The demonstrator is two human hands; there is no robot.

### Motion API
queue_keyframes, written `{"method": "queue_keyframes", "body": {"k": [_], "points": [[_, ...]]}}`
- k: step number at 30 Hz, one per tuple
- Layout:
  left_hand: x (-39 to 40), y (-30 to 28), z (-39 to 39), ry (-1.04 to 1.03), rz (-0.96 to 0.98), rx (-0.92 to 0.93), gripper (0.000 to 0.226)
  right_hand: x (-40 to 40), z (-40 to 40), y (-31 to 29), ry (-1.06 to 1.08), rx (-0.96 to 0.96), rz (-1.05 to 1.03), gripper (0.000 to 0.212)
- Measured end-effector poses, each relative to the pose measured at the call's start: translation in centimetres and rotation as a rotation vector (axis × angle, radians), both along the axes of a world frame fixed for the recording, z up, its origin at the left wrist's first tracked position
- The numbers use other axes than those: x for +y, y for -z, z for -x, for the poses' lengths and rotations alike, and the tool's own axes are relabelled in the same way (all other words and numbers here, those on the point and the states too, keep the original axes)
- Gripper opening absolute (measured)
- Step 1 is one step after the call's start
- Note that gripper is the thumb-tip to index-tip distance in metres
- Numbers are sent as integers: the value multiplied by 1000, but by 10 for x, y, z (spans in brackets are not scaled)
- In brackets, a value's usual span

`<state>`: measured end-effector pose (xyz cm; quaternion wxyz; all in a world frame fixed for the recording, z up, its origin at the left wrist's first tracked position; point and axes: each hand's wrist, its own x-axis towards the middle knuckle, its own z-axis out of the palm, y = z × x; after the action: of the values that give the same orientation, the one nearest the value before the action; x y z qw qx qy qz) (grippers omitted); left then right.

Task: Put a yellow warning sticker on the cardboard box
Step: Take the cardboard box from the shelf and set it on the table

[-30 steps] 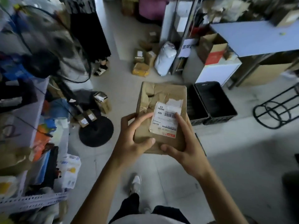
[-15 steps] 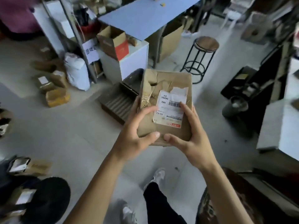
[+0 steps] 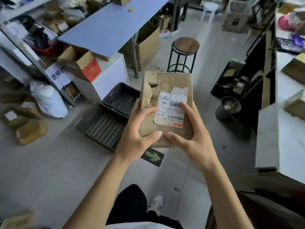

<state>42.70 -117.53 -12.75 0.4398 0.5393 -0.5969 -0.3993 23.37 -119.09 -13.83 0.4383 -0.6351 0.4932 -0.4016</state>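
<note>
— What takes up the most room?

— The grey floor (image 3: 49, 171), with a long blue-topped bench (image 3: 107, 25) at the far side. A pair of dark ribbed trays (image 3: 105, 123) lies on the floor below it, and a round wooden stool (image 3: 185, 47) on a black frame stands just beyond.

— And the cardboard box (image 3: 166, 83)?

— Up in the air over the floor, in front of the person, flat face to the camera. Its top is creased and torn near the upper left corner, and a white shipping label (image 3: 170, 111) with a barcode sits on the face.

— How is it held?

— Both sides. The left hand (image 3: 140, 129) wraps the left edge, thumb pressed on the lower face. The right hand (image 3: 191, 134) wraps the right edge, its forefinger lying on the label. Each grip is clenched on the box.

— A green arrow (image 3: 152, 157) marks the floor beneath the hands.
</note>
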Motion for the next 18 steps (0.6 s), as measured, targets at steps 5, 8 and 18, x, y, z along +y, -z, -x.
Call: {"method": "queue_keyframes", "body": {"k": [5, 8, 18], "points": [[-74, 10, 0, 28, -32, -3, 54, -69, 0, 11, 29, -4, -28, 87], [-129, 19, -5, 46, -23, 18, 55, -121, -5, 16, 47, 12, -36, 89], [-319, 12, 11, 234, 8, 54, 61, -280, 12, -4, 213, 107, -42, 91]]}}
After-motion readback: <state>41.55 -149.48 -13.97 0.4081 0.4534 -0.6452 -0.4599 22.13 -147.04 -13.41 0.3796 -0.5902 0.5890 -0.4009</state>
